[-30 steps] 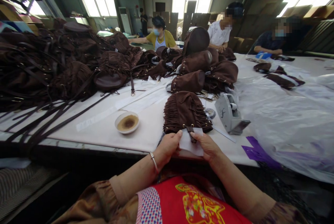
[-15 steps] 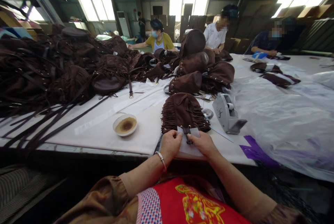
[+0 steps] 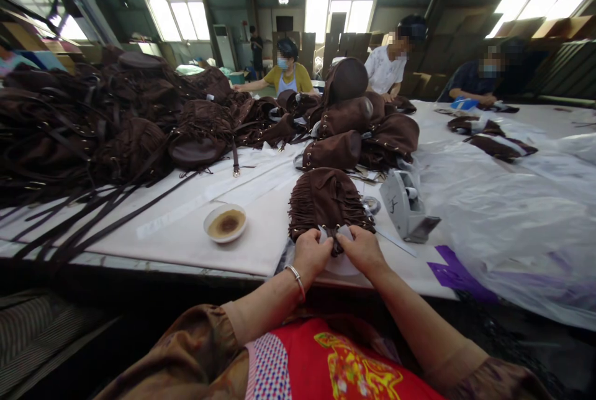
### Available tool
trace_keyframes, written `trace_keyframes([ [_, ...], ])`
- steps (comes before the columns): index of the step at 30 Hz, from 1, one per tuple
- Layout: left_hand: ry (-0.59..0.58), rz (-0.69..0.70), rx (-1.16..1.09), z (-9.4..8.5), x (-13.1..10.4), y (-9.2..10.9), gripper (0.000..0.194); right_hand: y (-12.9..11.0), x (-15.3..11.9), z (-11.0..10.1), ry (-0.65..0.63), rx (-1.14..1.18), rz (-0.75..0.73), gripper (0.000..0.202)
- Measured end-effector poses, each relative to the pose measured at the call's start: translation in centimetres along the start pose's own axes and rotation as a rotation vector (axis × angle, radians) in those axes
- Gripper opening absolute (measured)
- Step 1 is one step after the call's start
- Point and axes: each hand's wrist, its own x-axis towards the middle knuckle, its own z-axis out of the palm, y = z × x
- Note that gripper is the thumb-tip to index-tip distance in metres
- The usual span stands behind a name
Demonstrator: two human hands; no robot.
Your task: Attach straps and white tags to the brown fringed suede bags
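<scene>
The left hand (image 3: 313, 257) is pinching a thin white paper (image 3: 342, 265), and the right hand (image 3: 364, 251) is pinching it too. The thumbs are pointing at each other and almost meeting. The paper is sitting around a small dark tie (image 3: 335, 249). The tie is hanging from the brown bag (image 3: 331, 198), which is lying on the white table (image 3: 261, 226) just past the hands. Lots of fringe is sticking out on the bag's sides.

A bracelet (image 3: 297, 282) is circling the left wrist. A small bowl (image 3: 228, 239) with brown stuff in it is sitting to the left of the bag. A grey tool (image 3: 399, 210) is standing near the bag on the right. Farther right, purple tape (image 3: 459, 276) is sticking by the table's edge, next to a big clear plastic sheet (image 3: 503, 220). A huge heap of brown bags (image 3: 125, 108) is filling the far left, and long straps (image 3: 100, 223) are trailing from it. Across the table, a person in a yellow top (image 3: 302, 79) is reaching out one arm.
</scene>
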Motion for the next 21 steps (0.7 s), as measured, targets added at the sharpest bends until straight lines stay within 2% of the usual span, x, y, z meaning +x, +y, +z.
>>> trace_keyframes([
  [6,0.041,0.224,0.168,0.5,-0.4,-1.2,0.006,0.2,0.4,0.8,0.046,0.087,0.002,0.022],
  [11,0.027,0.428,0.265,0.6,-0.3,-1.7,0.007,-0.4,0.8,1.8,0.002,0.26,0.024,0.029],
  [17,-0.074,0.501,0.349,-0.2,-1.1,-1.1,0.021,0.2,1.4,2.2,-0.023,0.298,0.046,0.036],
  [21,-0.182,0.464,0.403,-0.5,-2.1,-0.6,0.038,0.2,1.4,2.4,-0.047,0.337,0.069,0.036],
])
